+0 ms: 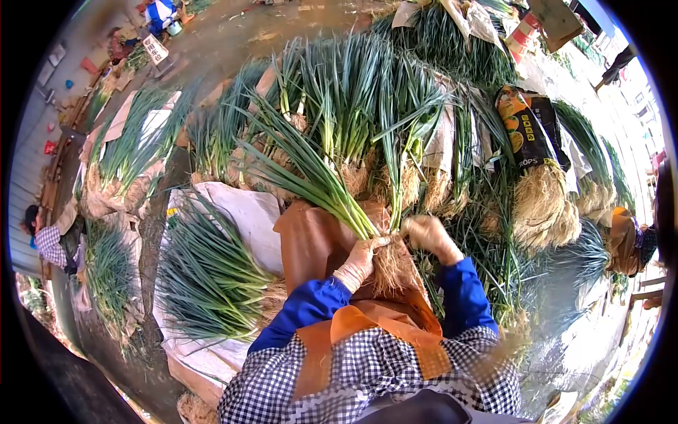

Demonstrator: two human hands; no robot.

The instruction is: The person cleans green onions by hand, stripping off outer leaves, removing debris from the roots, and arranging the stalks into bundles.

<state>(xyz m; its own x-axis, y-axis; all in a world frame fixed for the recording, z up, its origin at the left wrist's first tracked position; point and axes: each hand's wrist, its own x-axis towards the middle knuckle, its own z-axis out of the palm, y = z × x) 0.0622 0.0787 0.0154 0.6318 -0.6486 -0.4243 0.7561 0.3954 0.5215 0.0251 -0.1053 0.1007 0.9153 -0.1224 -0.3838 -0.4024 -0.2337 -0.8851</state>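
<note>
In the head view, my left hand (358, 263), in a pale glove, is closed round the white lower ends of a bunch of scallions (321, 187). Its green leaves lean up and to the left, and tan roots (388, 272) hang below my fingers. My right hand (427, 234), also gloved, is raised just right of the stems; its fingers are smeared by motion, and whether they hold anything is unclear. Under both hands a brown apron (307, 244) covers my lap. More scallions (349, 106) stand in a dense row right in front of me.
Cut scallions (208, 272) lie on a white sheet (244, 212) to my left. A black printed bag (526, 127) wraps a bundle at the right. Other people (53, 240) sit or work around the edges. A white sign (155, 49) stands at the back left.
</note>
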